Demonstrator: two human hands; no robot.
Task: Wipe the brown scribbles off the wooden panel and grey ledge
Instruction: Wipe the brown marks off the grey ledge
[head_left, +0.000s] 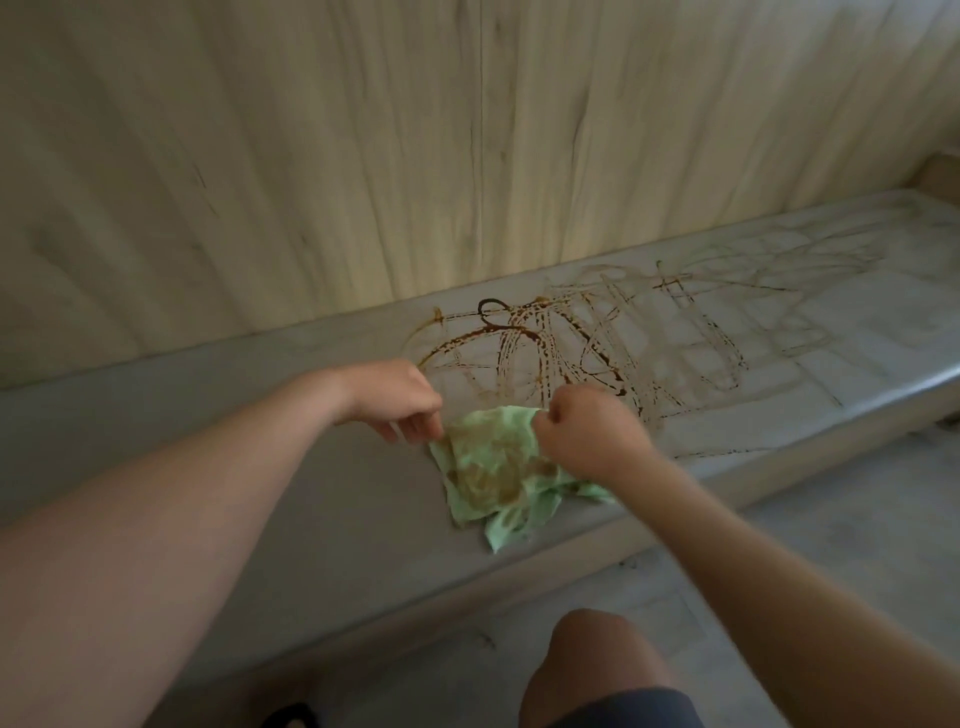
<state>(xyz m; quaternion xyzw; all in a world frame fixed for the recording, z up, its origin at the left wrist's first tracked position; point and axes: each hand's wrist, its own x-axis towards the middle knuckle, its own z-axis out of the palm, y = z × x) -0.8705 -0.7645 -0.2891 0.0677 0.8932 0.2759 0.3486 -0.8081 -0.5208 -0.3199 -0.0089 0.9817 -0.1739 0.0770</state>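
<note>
Bare grey ledge (208, 415) left of stained cloth (498, 467)

Brown scribbles (571, 338): looping lines, dark & thick mid-ledge, fainter, smeared twd right end. Grey ledge (260, 415) runs along base of pale wooden panel (363, 156), vertical grain. Green cloth (493, 467), brown-stained, crumpled, on ledge front of scribbles, top edge pinched by left hand (395, 395) & right hand (587, 431).

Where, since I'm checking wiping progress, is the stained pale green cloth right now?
The stained pale green cloth lies mid-frame in the head view on the grey ledge, pinched by the left hand and right hand, just below the brown scribbles.
</note>
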